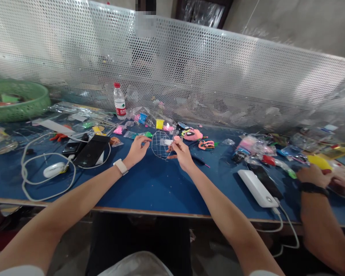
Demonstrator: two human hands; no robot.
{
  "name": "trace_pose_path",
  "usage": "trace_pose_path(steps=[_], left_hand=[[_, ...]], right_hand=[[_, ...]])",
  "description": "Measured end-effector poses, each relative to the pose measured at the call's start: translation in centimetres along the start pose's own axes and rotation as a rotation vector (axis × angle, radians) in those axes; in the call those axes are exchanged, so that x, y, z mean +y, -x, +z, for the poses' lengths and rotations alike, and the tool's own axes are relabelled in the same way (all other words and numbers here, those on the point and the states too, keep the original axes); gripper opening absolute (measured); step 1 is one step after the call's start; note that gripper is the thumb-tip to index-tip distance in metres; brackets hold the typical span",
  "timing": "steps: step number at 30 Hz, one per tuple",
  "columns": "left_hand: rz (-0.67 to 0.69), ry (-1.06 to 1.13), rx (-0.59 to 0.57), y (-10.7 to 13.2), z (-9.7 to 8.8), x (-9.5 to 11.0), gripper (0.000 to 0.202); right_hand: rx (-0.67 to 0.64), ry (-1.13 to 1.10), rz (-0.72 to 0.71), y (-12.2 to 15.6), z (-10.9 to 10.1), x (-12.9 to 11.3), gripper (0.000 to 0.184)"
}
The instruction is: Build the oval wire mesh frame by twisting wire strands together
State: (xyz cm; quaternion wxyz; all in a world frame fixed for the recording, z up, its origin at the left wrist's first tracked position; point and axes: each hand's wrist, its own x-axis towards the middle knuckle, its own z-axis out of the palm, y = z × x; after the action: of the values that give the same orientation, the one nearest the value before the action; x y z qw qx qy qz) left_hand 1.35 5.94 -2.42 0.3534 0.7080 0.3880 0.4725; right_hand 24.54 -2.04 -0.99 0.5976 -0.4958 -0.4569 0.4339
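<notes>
A round wire grid frame (160,147) stands tilted above the blue table between my two hands. My right hand (184,155) grips its right edge, with fingers around the rim. A small pale pink blob (176,138) shows at the fingertips of that hand. Left of the frame, my left hand (137,150) has its thumb and fingers curled together close to the rim. Whether anything is pinched there I cannot make out. Behind the hands lie a pink clay figure (192,133), a pink and black clay piece (206,145) and a dark tool (199,160).
A bottle (119,103) and bagged clay, including a yellow piece (159,124), line the perforated metal screen (189,73). Phones (92,151) and a white cable lie left, near a green basket (20,111). At right are a white power bank (257,189) and a co-worker's hand (312,176).
</notes>
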Motion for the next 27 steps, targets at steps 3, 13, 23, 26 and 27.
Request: trace_pose_path(steps=[3, 13, 23, 26, 27], left_hand=[[-0.033, 0.025, -0.05, -0.2, 0.3, -0.4, 0.023], [-0.097, 0.088, -0.121, 0.0, 0.2, -0.1, 0.02], [-0.053, 0.231, -0.205, 0.2, 0.0, 0.6, 0.027], [-0.033, 0.248, -0.192, 0.2, 0.0, 0.6, 0.027], [-0.028, 0.253, -0.18, 0.2, 0.0, 0.6, 0.026]], right_hand=[[-0.024, -0.014, 0.016, 0.2, 0.1, -0.3, 0.049], [0.007, -0.039, 0.036, 0.0, -0.1, 0.0, 0.051], [0.027, -0.077, 0.089, -0.1, -0.4, -0.4, 0.046], [0.011, -0.094, 0.105, -0.1, -0.4, -0.6, 0.045], [0.003, -0.1, 0.107, 0.0, -0.3, -0.7, 0.044]])
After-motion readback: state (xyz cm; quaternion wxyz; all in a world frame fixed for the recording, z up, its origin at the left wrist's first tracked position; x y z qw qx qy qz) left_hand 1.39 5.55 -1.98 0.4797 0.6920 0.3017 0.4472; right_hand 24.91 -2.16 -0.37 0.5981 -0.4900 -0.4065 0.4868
